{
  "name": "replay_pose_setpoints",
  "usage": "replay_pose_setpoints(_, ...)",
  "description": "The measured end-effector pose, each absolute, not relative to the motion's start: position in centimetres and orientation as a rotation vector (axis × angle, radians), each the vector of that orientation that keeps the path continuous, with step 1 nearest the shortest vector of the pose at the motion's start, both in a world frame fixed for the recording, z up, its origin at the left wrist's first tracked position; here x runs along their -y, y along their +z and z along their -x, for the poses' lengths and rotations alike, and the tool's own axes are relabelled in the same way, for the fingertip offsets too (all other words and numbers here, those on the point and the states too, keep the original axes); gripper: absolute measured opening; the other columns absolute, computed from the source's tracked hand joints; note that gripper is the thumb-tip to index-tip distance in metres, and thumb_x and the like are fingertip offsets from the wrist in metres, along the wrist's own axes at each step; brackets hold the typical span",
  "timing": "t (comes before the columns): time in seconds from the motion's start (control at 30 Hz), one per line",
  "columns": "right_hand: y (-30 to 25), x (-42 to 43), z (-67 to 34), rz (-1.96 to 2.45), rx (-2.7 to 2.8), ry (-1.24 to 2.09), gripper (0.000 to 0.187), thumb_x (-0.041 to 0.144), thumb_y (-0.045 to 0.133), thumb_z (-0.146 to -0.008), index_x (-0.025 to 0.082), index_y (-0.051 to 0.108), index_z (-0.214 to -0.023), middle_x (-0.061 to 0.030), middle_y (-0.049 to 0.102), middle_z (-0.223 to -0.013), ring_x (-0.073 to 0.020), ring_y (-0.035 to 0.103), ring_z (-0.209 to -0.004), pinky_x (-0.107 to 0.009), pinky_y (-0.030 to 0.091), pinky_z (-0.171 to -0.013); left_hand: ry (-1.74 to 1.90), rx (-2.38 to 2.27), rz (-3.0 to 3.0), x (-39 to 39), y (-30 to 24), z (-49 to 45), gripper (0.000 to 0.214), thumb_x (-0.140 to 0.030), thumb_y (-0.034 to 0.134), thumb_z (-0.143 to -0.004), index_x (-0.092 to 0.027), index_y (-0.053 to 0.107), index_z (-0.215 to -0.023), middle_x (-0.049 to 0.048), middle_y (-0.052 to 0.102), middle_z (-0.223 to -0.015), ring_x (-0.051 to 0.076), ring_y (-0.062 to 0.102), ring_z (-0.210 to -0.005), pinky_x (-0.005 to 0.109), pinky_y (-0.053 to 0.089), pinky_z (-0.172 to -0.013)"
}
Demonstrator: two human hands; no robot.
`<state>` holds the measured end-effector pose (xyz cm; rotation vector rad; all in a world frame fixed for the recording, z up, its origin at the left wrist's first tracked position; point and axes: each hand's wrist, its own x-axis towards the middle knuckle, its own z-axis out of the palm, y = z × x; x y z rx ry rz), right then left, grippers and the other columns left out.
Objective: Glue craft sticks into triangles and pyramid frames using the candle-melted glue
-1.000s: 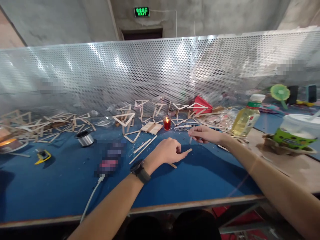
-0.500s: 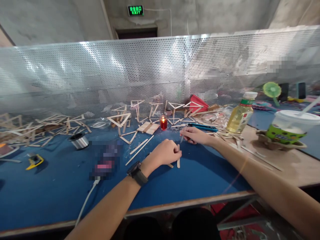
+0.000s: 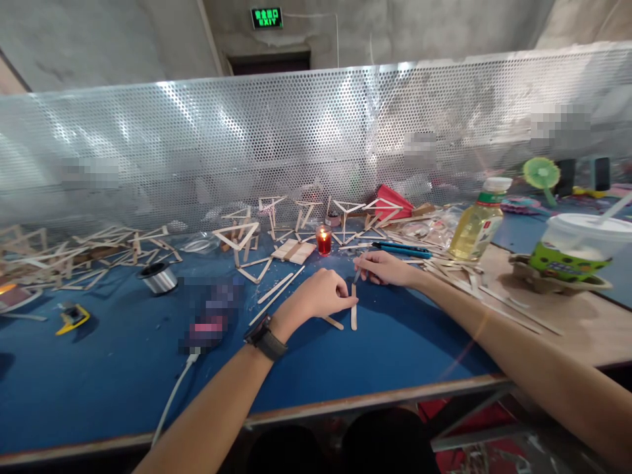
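Note:
Over the blue tabletop, my left hand is closed, its thumb and fingertips at a flat wooden craft stick that points toward me. Another craft stick lies partly hidden under that hand. Just beyond and to the right, my right hand pinches a thin grey blade-like piece, its lower end at the far end of the stick; its exact kind is too small to tell. Two loose sticks lie left of my left hand. A lit red candle stands behind both hands.
Triangular stick frames line the perforated metal screen. A blue utility knife, a bottle of yellow liquid and a lidded cup are at right. A wire spool and yellow cutter are at left.
My left hand has shifted slightly left and opened a little at the thumb, showing more of the sticks. The grey piece in my right hand now meets the stick's far end.

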<state>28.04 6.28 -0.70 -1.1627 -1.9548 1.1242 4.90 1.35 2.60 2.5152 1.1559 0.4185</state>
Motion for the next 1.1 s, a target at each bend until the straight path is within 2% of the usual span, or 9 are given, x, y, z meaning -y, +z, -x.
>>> replay_pose_setpoints(0.33,-0.6,-6.3,-28.1,1.170,2.013,1.061,0.052,0.068,0.053,-0.093,0.018,0.064,-0.088,-0.0038,0.070,-0.079,-0.0082,0.050,-0.048,-0.023,0.037,-0.044,0.351,-1.128,-2.445,-1.5,2.7,-4.9,0.046,-0.054,0.065,-0.088,-0.017,0.068,-0.060,0.0027,0.059,-0.054,0.012,0.041,-0.048,0.031,0.024,-0.052)
replay_pose_setpoints(0.63,0.4,-5.3,-28.2,1.151,2.128,0.967,0.041,0.056,0.062,-0.092,0.017,0.073,-0.097,-0.0065,0.075,-0.084,-0.0106,0.055,-0.050,-0.025,0.043,-0.048,0.360,-1.130,-2.474,-1.6,2.3,-4.8,0.045,-0.053,0.065,-0.089,-0.016,0.073,-0.065,0.0013,0.057,-0.054,0.010,0.034,-0.050,0.033,0.019,-0.054)
replay_pose_setpoints(0.87,0.5,-5.5,-28.5,1.152,2.171,0.888,0.037,0.055,0.068,-0.087,0.020,0.079,-0.089,-0.0063,0.078,-0.100,-0.0108,0.059,-0.055,-0.025,0.046,-0.050,0.347,-1.147,-2.402,-1.4,2.7,-4.9,0.046,-0.055,0.069,-0.086,-0.016,0.071,-0.062,0.0003,0.054,-0.053,0.010,0.034,-0.051,0.032,0.021,-0.055)
replay_pose_setpoints(0.97,0.6,-5.4,-28.5,1.143,2.174,0.870,0.040,0.058,0.066,-0.088,0.019,0.079,-0.088,-0.0058,0.077,-0.094,-0.0110,0.058,-0.054,-0.025,0.044,-0.049,0.343,-1.149,-2.388,-1.4,2.8,-5.0,0.045,-0.055,0.069,-0.086,-0.016,0.073,-0.064,0.0007,0.055,-0.054,0.011,0.034,-0.050,0.032,0.021,-0.054)
replay_pose_setpoints(1.1,0.6,-5.3,-28.3,1.098,2.171,0.874,0.046,0.060,0.062,-0.092,0.017,0.075,-0.085,-0.0036,0.072,-0.075,-0.0097,0.054,-0.049,-0.024,0.041,-0.048,0.350,-1.155,-2.373,-1.5,2.8,-5.0,0.042,-0.054,0.071,-0.085,-0.016,0.076,-0.067,0.0012,0.056,-0.055,0.011,0.035,-0.050,0.032,0.021,-0.054)
